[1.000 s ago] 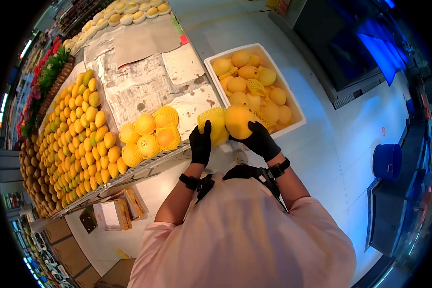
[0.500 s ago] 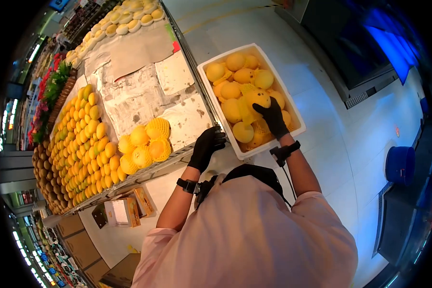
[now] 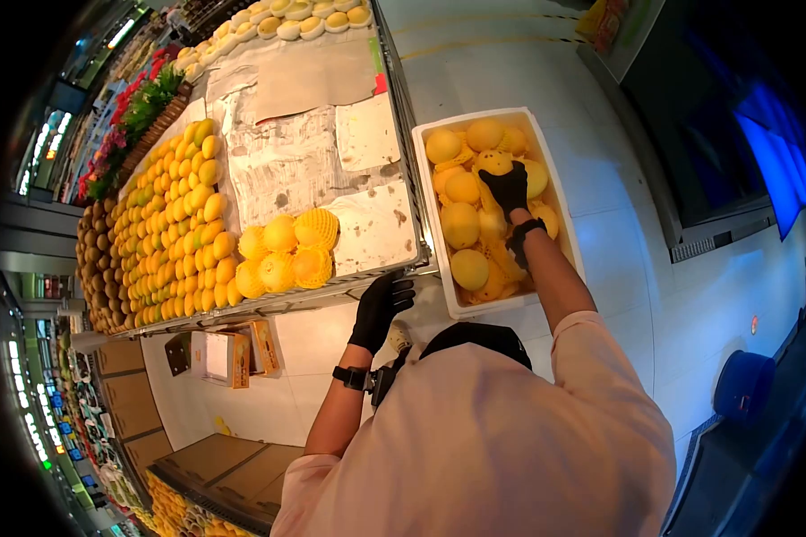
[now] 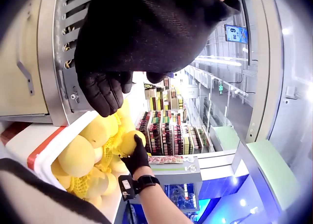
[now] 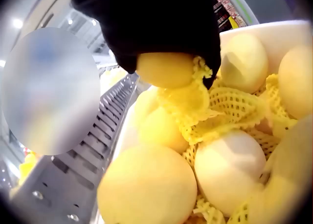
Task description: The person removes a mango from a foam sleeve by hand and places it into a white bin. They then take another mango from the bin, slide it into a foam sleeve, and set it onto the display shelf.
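Note:
My right hand [image 3: 508, 188], in a black glove, reaches into a white foam box [image 3: 574, 233] and grips a yellow fruit [image 5: 165, 70] among other round yellow fruits [image 3: 461, 225], several in yellow foam netting [image 5: 234, 105]. In the right wrist view the fingers curl over that fruit, with netting hanging beside it. My gloved left hand [image 3: 381, 309] holds nothing and hangs by the front corner of the display stand, left of the box. Its fingers [image 4: 101, 93] are loosely bent in the left wrist view.
The display stand [image 3: 367, 224] carries a group of netted yellow fruits [image 3: 278, 234] near its front edge, rows of mangoes [image 3: 175, 233] and papered areas. Opened cartons [image 3: 227, 356] lie on the floor below. A blue bin [image 3: 743, 385] stands at the right.
The right hand let go of the fruit held between both hands, went into the box and then moved farther back with another fruit. The left hand let go of the netting and drew back.

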